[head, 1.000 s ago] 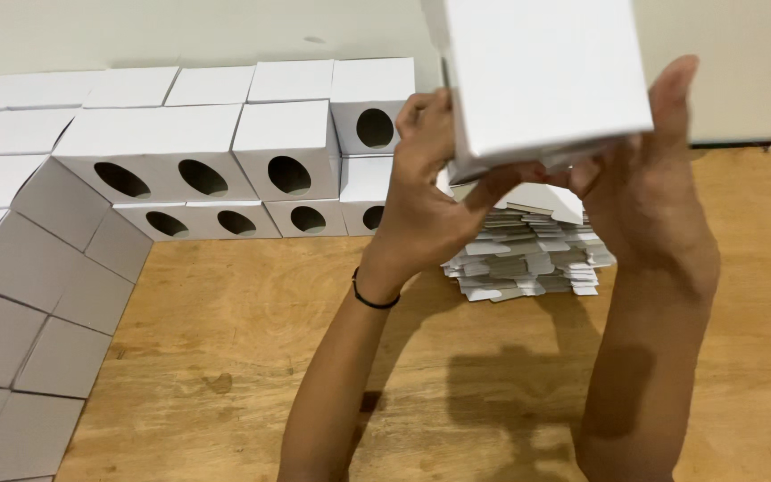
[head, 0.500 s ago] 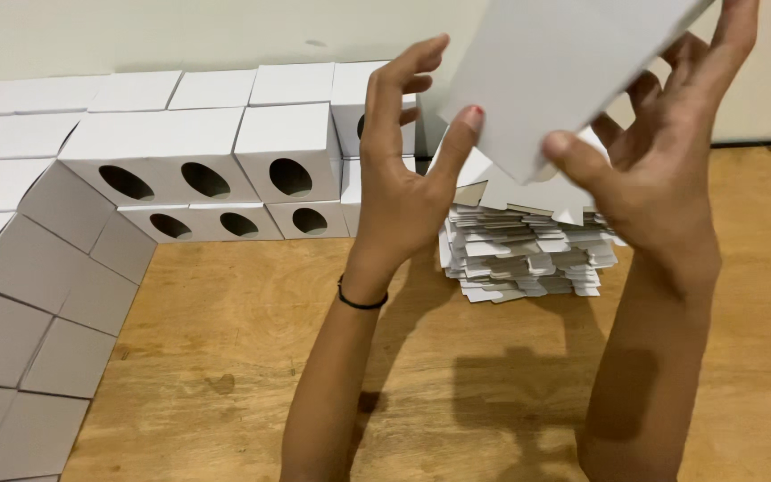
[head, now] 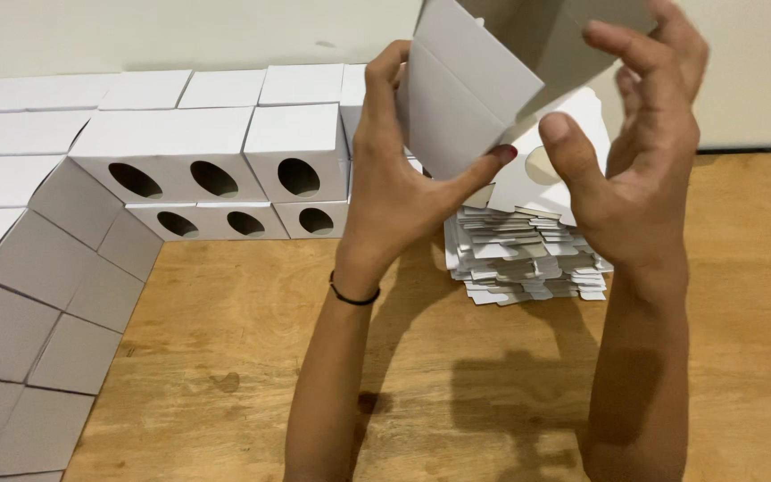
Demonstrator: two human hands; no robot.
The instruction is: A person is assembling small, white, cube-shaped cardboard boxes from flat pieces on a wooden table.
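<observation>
Wooden table (head: 225,357) below: left hand (head: 394,187) and right hand (head: 635,170) grip a half-folded white box (head: 470,98), raised, tilted up-right over the stack (head: 519,259); earlier it looked closed.

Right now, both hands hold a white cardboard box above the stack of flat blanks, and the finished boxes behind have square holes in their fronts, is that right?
Not quite: in the head view the finished boxes have oval holes, not square. The rest stands: the left hand and right hand hold a white cardboard box above the stack of flat blanks.
</observation>
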